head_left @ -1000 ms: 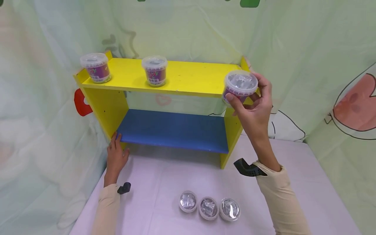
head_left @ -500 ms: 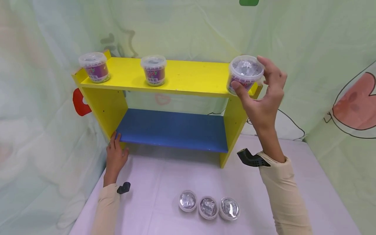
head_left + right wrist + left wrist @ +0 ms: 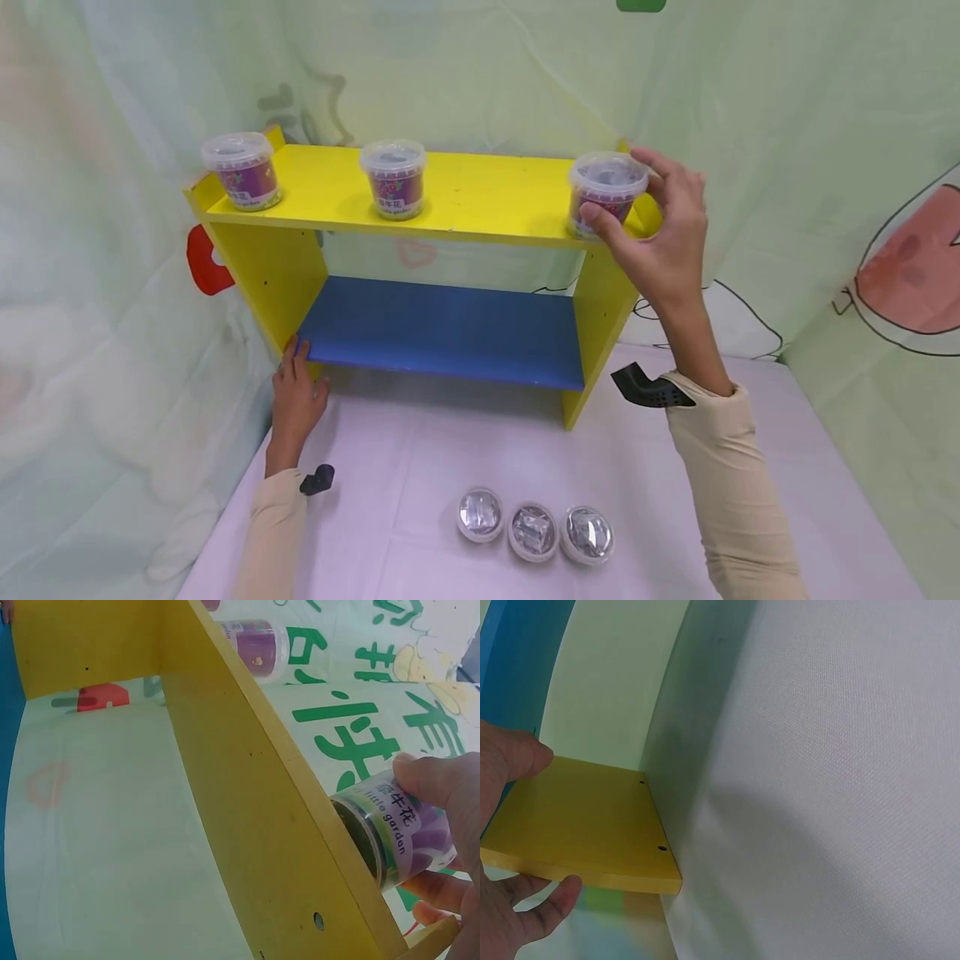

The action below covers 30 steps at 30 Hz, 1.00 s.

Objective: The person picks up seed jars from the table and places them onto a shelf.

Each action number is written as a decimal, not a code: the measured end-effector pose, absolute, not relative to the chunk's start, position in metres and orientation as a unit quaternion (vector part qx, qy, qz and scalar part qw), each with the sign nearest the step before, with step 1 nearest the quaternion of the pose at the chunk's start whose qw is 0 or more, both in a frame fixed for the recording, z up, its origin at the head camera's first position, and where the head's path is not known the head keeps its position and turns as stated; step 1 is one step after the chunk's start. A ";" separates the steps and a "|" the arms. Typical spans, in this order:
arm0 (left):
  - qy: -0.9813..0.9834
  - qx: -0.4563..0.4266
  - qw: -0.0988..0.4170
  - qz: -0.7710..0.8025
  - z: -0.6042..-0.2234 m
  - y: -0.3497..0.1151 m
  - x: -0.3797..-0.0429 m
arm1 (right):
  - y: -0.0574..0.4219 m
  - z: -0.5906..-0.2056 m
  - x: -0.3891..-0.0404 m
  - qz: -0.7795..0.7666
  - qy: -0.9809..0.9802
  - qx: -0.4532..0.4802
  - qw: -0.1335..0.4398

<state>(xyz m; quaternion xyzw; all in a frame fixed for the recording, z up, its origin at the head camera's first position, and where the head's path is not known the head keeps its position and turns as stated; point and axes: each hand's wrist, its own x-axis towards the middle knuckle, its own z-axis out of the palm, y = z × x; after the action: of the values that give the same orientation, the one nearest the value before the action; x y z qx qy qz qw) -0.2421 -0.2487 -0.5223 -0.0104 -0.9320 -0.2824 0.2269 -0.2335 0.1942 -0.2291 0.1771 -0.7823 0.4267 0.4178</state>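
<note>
My right hand (image 3: 667,233) holds a clear-lidded plastic tub (image 3: 604,187) with a purple label, thumb in front and fingers behind. The tub stands upright at the right end of the yellow top board (image 3: 495,187). In the right wrist view, the base of this tub (image 3: 405,825) is right at the board's edge. Low on the left, my left hand (image 3: 296,400) grips the shelf's yellow side panel (image 3: 592,817), thumb on one face and fingers on the other. Two matching tubs stand on top, a left tub (image 3: 251,179) and a middle tub (image 3: 395,185).
Below the top board runs a blue lower shelf board (image 3: 442,329). On the pale tablecloth (image 3: 390,533) in front, a left tub (image 3: 480,514), a centre tub (image 3: 532,532) and a right tub (image 3: 587,535) sit in a row. Printed cloth walls (image 3: 825,167) surround the table.
My right hand has carried the tub up over the top board's right end, then slightly back left and down onto it. The left hand keeps its place on the side panel.
</note>
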 end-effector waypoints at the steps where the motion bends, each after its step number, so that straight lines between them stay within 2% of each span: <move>1: -0.932 -0.010 0.226 -0.282 -0.522 -0.249 -0.242 | 0.195 -0.229 -0.234 0.420 -0.785 0.180 0.419; 14: -0.931 -0.009 0.233 -0.280 -0.523 -0.248 -0.243 | 0.201 -0.217 -0.234 0.424 -0.826 0.158 0.337; 30: -0.929 -0.016 0.245 -0.278 -0.526 -0.248 -0.244 | 0.200 -0.220 -0.241 0.405 -0.836 0.132 0.345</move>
<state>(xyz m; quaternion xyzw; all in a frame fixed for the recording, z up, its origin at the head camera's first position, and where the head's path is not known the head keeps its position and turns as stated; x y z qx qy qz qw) -0.2439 -0.2485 -0.5258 -0.0162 -0.9286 -0.2781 0.2452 -0.2411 0.1997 -0.2198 0.1315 -0.8364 0.4050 0.3451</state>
